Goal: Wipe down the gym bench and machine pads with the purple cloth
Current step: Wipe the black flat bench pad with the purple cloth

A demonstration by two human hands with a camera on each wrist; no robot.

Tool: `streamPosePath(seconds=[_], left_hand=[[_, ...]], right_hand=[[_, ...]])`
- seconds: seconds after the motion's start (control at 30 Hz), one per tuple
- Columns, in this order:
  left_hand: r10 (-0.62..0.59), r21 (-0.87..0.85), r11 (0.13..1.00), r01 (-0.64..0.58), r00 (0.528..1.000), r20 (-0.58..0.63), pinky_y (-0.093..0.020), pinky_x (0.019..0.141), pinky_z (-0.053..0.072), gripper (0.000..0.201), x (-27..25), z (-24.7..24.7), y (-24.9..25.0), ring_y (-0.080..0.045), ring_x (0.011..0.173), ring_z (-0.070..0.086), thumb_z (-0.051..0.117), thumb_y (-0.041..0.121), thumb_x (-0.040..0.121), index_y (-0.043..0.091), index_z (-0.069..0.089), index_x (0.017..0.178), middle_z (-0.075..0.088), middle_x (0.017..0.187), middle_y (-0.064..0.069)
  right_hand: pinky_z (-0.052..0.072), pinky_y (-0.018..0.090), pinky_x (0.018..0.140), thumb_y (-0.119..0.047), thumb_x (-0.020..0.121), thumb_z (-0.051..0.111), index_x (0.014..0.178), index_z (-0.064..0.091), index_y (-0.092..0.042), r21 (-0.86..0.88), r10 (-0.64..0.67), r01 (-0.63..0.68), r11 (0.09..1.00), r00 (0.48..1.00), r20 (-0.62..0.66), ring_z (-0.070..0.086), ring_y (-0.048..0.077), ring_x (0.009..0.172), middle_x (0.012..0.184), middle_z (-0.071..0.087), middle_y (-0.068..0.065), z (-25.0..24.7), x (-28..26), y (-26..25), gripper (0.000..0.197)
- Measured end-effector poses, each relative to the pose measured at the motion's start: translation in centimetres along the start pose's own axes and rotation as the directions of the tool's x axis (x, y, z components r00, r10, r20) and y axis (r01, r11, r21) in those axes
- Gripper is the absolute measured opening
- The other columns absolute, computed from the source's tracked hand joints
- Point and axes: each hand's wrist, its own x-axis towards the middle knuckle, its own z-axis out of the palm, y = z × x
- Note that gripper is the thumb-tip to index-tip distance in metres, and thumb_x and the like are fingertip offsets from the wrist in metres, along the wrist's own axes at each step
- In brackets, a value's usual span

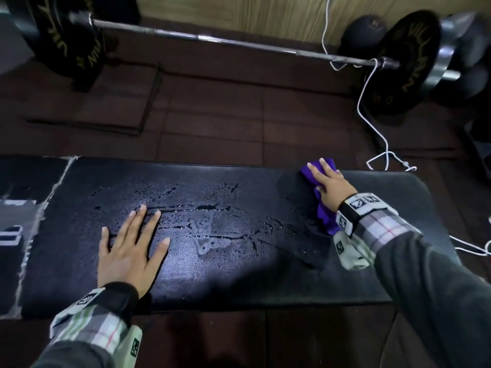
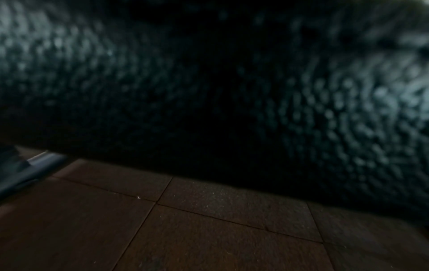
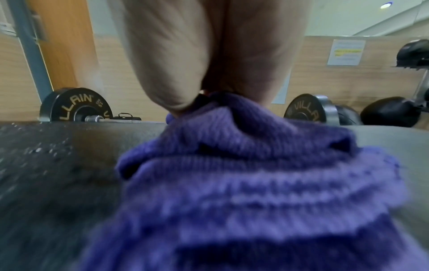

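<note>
My left hand (image 1: 127, 251) lies flat and spread on the wet worktop (image 1: 239, 277), holding nothing, which I judge braces me as I lean across the pad. Beyond it, droplets (image 1: 202, 208) bead the middle of the pad, not yet wiped. Farther right, my right hand (image 1: 330, 185) presses the purple cloth (image 1: 325, 216) down under straight fingers near the far edge, where the surface looks dull and dry. Behind lies the barbell (image 1: 212, 39) on the floor.
</note>
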Motion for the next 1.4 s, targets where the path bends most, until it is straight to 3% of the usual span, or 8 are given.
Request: streamPosePath(seconds=[0.2, 0.37, 0.7, 0.87, 1.03, 1.17, 1.3, 1.4], left_hand=[[0.015, -0.011, 1.0, -0.015, 0.999, -0.039, -0.045, 0.119, -0.001, 0.065, -0.1, 0.0, 0.0, -0.001, 0.145, 0.007, 0.013, 0.068, 0.091, 0.042, 0.021, 0.15, 0.009, 0.158, 0.016], [0.03, -0.021, 0.999, -0.031, 0.997, -0.074, -0.047, 0.119, 0.0, 0.066, -0.5, 0.3, -0.2, 0.0, 0.145, 0.004, 0.01, 0.069, 0.091, 0.042, 0.017, 0.151, 0.009, 0.159, 0.016], [0.074, -0.021, 0.997, -0.08, 0.979, -0.189, -0.046, 0.119, 0.006, 0.068, -0.3, 1.4, -0.7, 0.001, 0.144, 0.01, 0.01, 0.07, 0.089, 0.041, 0.026, 0.149, 0.019, 0.158, 0.016], [0.084, -0.017, 0.996, -0.09, 0.969, -0.231, -0.042, 0.12, 0.001, 0.073, -0.6, 1.9, -0.9, 0.006, 0.143, 0.0, 0.005, 0.072, 0.086, 0.042, 0.022, 0.15, 0.01, 0.158, 0.021], [0.089, -0.03, 0.994, -0.101, 0.958, -0.272, -0.04, 0.119, 0.0, 0.076, -0.5, 2.0, -0.9, 0.006, 0.143, 0.002, 0.003, 0.074, 0.083, 0.044, 0.025, 0.148, 0.012, 0.157, 0.023], [0.097, -0.022, 0.994, -0.109, 0.948, -0.303, -0.042, 0.118, 0.005, 0.075, -0.4, 2.2, -0.9, 0.003, 0.143, 0.01, 0.007, 0.072, 0.083, 0.042, 0.032, 0.147, 0.021, 0.156, 0.02], [0.103, -0.017, 0.993, -0.113, 0.949, -0.299, -0.044, 0.117, 0.01, 0.073, -0.4, 2.1, -1.0, 0.0, 0.144, 0.017, 0.011, 0.071, 0.085, 0.04, 0.037, 0.144, 0.027, 0.155, 0.019], [0.102, -0.018, 0.993, -0.113, 0.946, -0.308, -0.043, 0.117, 0.01, 0.072, -0.4, 2.0, -1.0, 0.001, 0.144, 0.017, 0.011, 0.072, 0.084, 0.041, 0.038, 0.144, 0.027, 0.155, 0.019]], right_hand=[[0.002, 0.036, 0.117, -0.005, 0.093, 0.042, 0.149, 0.001, -0.019, -0.104, -0.226, 0.235, 0.966, 0.97, 0.088, 0.001, 0.024, 0.146, 0.157, -0.003, 0.009, -0.1, 0.5, -4.7, 0.071], [-0.006, 0.022, 0.114, -0.002, 0.093, 0.043, 0.143, -0.011, -0.024, -0.099, -0.364, 0.387, 0.917, 0.912, 0.19, -0.002, 0.016, 0.145, 0.156, -0.011, -0.002, 0.3, -3.1, -2.8, 0.077], [0.023, 0.027, 0.109, -0.009, 0.093, 0.042, 0.149, -0.004, -0.03, -0.343, -0.049, 0.084, 0.936, 0.993, 0.109, 0.019, 0.027, 0.143, 0.158, -0.007, 0.003, -2.3, 1.1, -3.0, 0.075], [0.026, 0.029, 0.109, -0.013, 0.094, 0.041, 0.149, -0.003, -0.035, -0.421, -0.152, 0.181, 0.889, 0.983, 0.103, 0.028, 0.029, 0.139, 0.158, -0.003, -0.004, -1.1, 1.5, -6.4, 0.074], [0.025, 0.024, 0.107, -0.016, 0.095, 0.045, 0.143, -0.003, -0.047, -0.32, -0.281, 0.333, 0.887, 0.939, 0.198, 0.035, 0.019, 0.135, 0.155, -0.007, -0.018, -0.6, -3.5, -4.3, 0.076], [0.02, 0.018, 0.104, -0.014, 0.095, 0.046, 0.145, -0.002, -0.042, -0.326, -0.195, 0.235, 0.916, 0.969, 0.15, 0.029, 0.014, 0.139, 0.155, -0.008, -0.015, -0.9, -5.2, -1.3, 0.074], [0.022, 0.026, 0.11, -0.014, 0.095, 0.043, 0.148, -0.005, -0.033, -0.414, -0.057, 0.093, 0.905, 0.994, 0.099, 0.027, 0.025, 0.14, 0.157, -0.008, -0.004, -1.5, -3.6, -2.3, 0.074], [0.023, 0.028, 0.111, -0.014, 0.095, 0.043, 0.149, -0.004, -0.033, -0.409, -0.089, 0.119, 0.905, 0.992, 0.091, 0.029, 0.029, 0.139, 0.158, -0.007, -0.003, -1.2, -2.6, -4.6, 0.074]])
